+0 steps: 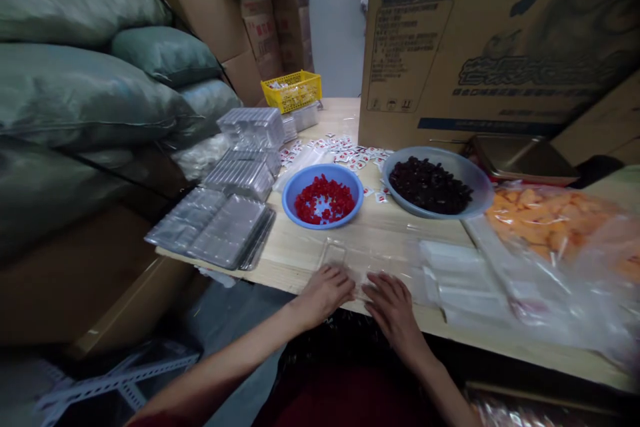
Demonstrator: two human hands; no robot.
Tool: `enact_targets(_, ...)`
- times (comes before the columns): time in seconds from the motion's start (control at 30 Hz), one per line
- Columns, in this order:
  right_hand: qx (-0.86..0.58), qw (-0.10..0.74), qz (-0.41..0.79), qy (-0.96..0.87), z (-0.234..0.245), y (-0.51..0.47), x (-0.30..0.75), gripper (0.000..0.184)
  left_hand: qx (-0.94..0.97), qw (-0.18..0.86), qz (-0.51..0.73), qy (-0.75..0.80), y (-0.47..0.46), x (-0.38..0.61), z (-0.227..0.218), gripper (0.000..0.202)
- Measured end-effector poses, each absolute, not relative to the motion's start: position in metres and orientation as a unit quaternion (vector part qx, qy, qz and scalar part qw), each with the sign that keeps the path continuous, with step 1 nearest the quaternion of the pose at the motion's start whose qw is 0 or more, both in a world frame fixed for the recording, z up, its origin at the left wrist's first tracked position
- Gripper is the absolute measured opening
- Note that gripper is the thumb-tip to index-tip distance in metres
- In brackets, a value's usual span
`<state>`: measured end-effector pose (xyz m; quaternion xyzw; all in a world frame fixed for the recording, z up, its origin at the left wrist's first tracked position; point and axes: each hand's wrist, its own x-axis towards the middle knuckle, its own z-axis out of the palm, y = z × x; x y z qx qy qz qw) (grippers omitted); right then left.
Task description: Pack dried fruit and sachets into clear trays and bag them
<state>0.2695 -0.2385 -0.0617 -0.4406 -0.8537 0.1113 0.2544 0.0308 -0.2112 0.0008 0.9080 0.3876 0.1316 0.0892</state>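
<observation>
Clear plastic tray (364,263) | worktop (286,255), near edge, long axis apparently along that edge | lies just ahead of left hand (327,290) and right hand (394,303), about equally near | left: fingers bent over tray, grip cannot be told | right: fingers loosely spread, nothing visibly held

Table (295,250): smooth pale wood. Front tray (334,254): thin clear plastic, glossy. Stacked trays (227,230): clear ribbed plastic, glossy. Small bowl (289,207): opaque plastic, smooth. Large bowl (481,197): translucent plastic, smooth. Basket (295,99): perforated plastic. Bag (555,220): clear plastic film, glossy, creased. Box (400,90): printed cardboard, matt. Sacks (85,93): woven-looking plastic, wrinkled.
</observation>
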Motion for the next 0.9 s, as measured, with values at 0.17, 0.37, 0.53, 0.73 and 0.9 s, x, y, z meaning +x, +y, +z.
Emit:
enact_targets(0.17,-0.45,0.312,0.134,-0.826,-0.029,-0.216,0.286,0.033,0.791,0.135,0.204,0.561,-0.105,0.01,0.044,0.021)
enact_targets(0.37,-0.55,0.452,0.069,-0.699,0.027,-0.123,0.359,0.021,0.743,0.166,-0.036,0.648,-0.004,0.008,0.022,0.016)
enact_targets(0.53,-0.673,0.334,0.089,-0.654,0.041,-0.03,0.398,0.025,0.759,0.179,-0.069,0.622,-0.009,0.003,0.004,0.022)
enact_targets(0.73,-0.738,0.057,0.173,-0.649,0.024,0.041,0.363,0.016,0.758,0.181,-0.06,0.624,-0.013,-0.009,0.011,0.015)
enact_targets(0.9,-0.757,0.025,0.168,-0.631,0.011,0.05,0.347,0.021,0.751,0.146,0.207,0.61,-0.044,-0.001,0.037,0.023)
